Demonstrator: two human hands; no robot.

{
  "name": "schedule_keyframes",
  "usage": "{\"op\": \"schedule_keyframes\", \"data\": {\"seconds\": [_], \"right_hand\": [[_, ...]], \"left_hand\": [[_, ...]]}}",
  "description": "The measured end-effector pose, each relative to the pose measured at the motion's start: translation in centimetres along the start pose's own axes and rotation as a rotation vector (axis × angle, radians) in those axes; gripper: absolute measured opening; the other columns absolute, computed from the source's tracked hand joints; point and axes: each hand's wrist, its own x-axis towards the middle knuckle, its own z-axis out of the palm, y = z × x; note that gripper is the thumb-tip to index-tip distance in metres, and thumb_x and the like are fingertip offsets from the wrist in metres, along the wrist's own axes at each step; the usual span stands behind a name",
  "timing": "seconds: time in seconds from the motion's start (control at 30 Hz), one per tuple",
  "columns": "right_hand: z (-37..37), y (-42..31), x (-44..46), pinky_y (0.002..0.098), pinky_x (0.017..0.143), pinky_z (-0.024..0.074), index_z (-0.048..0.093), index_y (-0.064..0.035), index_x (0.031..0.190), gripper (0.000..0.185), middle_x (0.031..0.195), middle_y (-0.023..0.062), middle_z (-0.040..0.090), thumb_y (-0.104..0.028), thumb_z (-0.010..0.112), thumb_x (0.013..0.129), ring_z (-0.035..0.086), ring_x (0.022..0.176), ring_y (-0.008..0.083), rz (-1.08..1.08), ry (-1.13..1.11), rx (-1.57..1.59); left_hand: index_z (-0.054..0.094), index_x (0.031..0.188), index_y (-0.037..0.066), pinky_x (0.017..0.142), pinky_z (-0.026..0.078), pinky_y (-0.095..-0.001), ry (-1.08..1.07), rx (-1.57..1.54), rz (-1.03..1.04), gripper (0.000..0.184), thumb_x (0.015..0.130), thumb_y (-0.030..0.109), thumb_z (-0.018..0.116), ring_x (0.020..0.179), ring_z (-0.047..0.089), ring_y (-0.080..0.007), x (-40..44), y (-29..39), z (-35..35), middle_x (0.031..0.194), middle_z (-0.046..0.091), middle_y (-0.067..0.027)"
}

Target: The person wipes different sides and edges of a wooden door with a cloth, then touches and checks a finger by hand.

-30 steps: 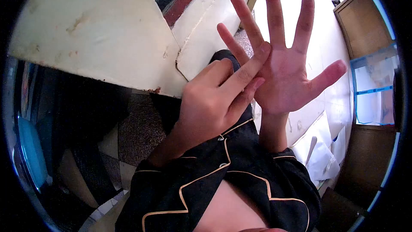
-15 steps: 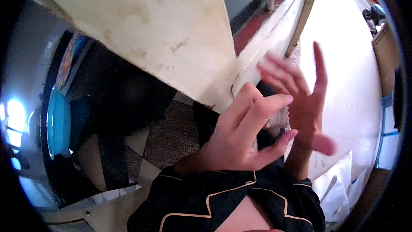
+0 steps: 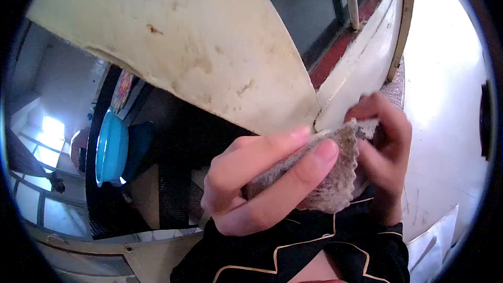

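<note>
A grey, fuzzy cloth with a wavy edge [image 3: 335,183] is bunched up in front of my chest. My left hand [image 3: 262,183] is closed around its left side, with the thumb and a finger pressed on top. At the right end, my right hand [image 3: 390,141] pinches a gathered bit of the same cloth. The right fingers are slightly blurred and partly hidden. Both hands are just above the front of a black garment with pale piping [image 3: 251,257].
A stained cream panel [image 3: 194,47] spans the top, close beyond my hands. Left of it stands a light-blue basin [image 3: 112,147]. At right is a bright white surface [image 3: 445,110]. Bars and a red sill [image 3: 340,47] appear at the upper right.
Half a second ago both hands were raised with fingers spread, and the cloth showed only partly behind them. Now both hands have closed on the cloth. The view has shifted slightly.
</note>
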Motion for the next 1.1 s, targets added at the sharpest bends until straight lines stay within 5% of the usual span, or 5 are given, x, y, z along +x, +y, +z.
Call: {"op": "schedule_keyframes", "data": {"seconds": [0.23, 0.37, 0.47, 0.67, 1.1], "right_hand": [[1.7, 2.9, 5.8, 0.0243, 0.073, 0.0415, 0.056, 0.0027, 0.096, 0.031, 0.088, 0.007, 0.058, -0.007, 0.061, 0.067, 0.054, 0.082, 0.0139, -0.24, 0.141, -0.155], [2.1, 2.9, 6.5, 0.0244, 0.069, 0.0369, 0.055, 0.003, 0.087, 0.026, 0.084, 0.0064, 0.056, -0.009, 0.06, 0.064, 0.049, 0.077, 0.0148, -0.367, 0.113, -0.322], [2.7, 3.2, 6.2, 0.0241, 0.068, 0.0354, 0.054, 0.0037, 0.085, 0.022, 0.085, 0.0063, 0.056, -0.007, 0.058, 0.066, 0.047, 0.076, 0.0135, -0.274, 0.127, -0.24], [3.7, 2.5, 6.7, 0.0273, 0.092, 0.0402, 0.057, 0.0064, 0.115, 0.042, 0.111, 0.0131, 0.062, 0.002, 0.063, 0.074, 0.055, 0.102, 0.0168, -0.28, 0.226, -0.251], [3.0, 0.5, 8.7, 0.0426, 0.105, 0.0327, 0.061, 0.006, 0.097, 0.029, 0.099, 0.014, 0.061, -0.007, 0.06, 0.071, 0.058, 0.096, 0.0297, -0.377, 0.183, -0.521]], "left_hand": [[0.059, 0.102, -0.002, 0.063, 0.051, -0.03, -0.383, 0.102, 0.277, 0.038, 0.078, 0.024, 0.071, 0.078, 0.064, -0.0264, 2.3, -1.7, -1.5, 0.103, 0.064, -0.0244], [0.072, 0.083, 0.005, 0.049, 0.04, -0.0184, -0.173, 0.223, 0.198, 0.013, 0.071, 0.005, 0.069, 0.062, 0.058, -0.0077, 1.8, -1.4, -1.1, 0.087, 0.072, -0.006], [0.064, 0.101, -0.002, 0.062, 0.044, -0.027, -0.437, 0.229, 0.24, 0.035, 0.075, 0.021, 0.07, 0.082, 0.066, -0.021, 2.3, -1.3, -2.7, 0.096, 0.069, -0.0156], [0.067, 0.104, 0.001, 0.072, 0.037, -0.0261, -0.538, 0.572, 0.247, 0.042, 0.067, 0.021, 0.063, 0.089, 0.063, -0.0142, 2.9, -0.5, -2.8, 0.101, 0.07, -0.0109], [0.072, 0.086, 0.011, 0.078, 0.03, -0.0279, -0.239, 0.738, 0.453, 0.025, 0.07, 0.021, 0.055, 0.076, 0.059, 0.0018, 1.8, -2.6, -1.3, 0.083, 0.073, 0.0011]]}}
